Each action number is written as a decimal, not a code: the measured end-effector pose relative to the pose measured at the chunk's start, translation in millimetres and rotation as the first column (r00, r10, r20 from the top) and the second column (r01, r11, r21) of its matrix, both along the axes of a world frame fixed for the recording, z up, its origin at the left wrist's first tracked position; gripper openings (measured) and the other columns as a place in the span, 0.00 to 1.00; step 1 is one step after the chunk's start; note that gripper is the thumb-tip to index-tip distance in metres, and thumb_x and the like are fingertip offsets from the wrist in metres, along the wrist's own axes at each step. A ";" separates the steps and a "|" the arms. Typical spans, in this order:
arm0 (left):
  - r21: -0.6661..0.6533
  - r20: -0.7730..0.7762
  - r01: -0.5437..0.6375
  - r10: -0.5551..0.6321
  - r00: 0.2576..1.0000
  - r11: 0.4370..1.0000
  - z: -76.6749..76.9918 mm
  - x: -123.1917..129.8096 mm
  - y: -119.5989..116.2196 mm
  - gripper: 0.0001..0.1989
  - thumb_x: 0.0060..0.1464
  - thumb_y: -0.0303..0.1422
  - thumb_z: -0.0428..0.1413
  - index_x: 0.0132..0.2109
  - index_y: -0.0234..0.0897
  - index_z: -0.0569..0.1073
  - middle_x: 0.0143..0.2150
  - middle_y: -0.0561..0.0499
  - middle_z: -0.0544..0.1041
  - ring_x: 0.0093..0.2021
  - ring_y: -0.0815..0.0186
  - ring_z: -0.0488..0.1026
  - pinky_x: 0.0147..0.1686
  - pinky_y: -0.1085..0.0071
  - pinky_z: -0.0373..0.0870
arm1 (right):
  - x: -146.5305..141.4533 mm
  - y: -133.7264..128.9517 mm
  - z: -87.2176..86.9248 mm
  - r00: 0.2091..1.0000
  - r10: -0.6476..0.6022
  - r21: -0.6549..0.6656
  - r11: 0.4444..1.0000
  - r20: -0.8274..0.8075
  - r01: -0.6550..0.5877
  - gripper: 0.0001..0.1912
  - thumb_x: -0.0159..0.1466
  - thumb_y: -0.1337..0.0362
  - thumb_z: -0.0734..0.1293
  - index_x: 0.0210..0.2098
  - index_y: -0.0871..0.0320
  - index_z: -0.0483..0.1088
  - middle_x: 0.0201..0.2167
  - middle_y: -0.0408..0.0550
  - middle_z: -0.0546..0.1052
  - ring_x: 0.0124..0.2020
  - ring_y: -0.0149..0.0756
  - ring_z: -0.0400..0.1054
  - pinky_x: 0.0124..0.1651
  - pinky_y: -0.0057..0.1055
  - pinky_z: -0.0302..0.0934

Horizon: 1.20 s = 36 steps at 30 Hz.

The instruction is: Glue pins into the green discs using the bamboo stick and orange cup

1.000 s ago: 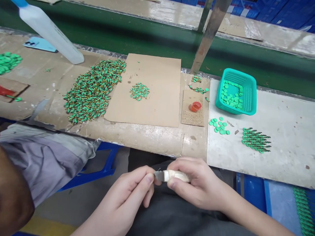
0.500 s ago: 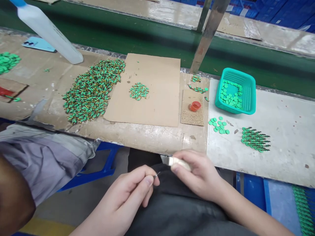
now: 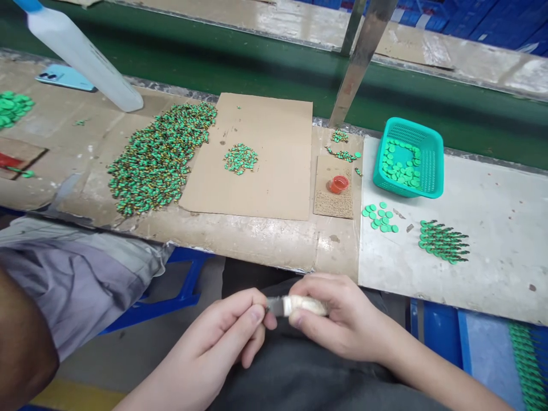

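Observation:
My right hand (image 3: 338, 314) is closed around the pale, wrapped handle of a short-bladed knife (image 3: 305, 306). Its flat grey blade points left and meets the fingertips of my left hand (image 3: 231, 325). Those fingers are pinched on a tiny part, mostly covered by thumb and forefinger, so its kind does not show. Both hands are above my lap, just in front of the table edge. On the table beyond lie a cardboard sheet (image 3: 274, 188) with a small heap of green pieces (image 3: 240, 158), and a large pile of green-and-gold pieces (image 3: 158, 160) to its left.
At right stand a green basket (image 3: 434, 165) of green discs, loose discs (image 3: 380, 217) and rows of green parts (image 3: 443, 242). A red cup (image 3: 338, 184) sits on cardboard. A metal post (image 3: 359, 63) rises behind. A neighbouring person's sleeve (image 3: 81, 274) and a phone (image 3: 66, 77) are left.
My right hand has moved left and slightly down, bringing the knife blade from apart to against my left fingertips. My left hand keeps its pinch, nearly in the same place.

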<state>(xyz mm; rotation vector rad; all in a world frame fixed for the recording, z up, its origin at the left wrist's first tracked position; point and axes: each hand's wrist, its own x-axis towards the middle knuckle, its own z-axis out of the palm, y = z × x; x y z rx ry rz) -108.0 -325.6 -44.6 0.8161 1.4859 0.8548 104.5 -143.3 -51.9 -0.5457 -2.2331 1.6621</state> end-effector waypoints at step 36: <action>0.031 -0.031 -0.067 0.068 0.997 0.997 0.8 3.6 4.2 0.32 0.78 0.68 0.57 0.41 0.44 0.78 0.30 0.53 0.76 0.31 0.66 0.70 0.35 0.72 0.69 | 0.6 -5.5 -1.1 0.998 -0.037 0.038 0.999 -0.049 0.039 0.07 0.80 0.61 0.76 0.45 0.56 0.84 0.34 0.44 0.86 0.34 0.33 0.79 0.40 0.26 0.70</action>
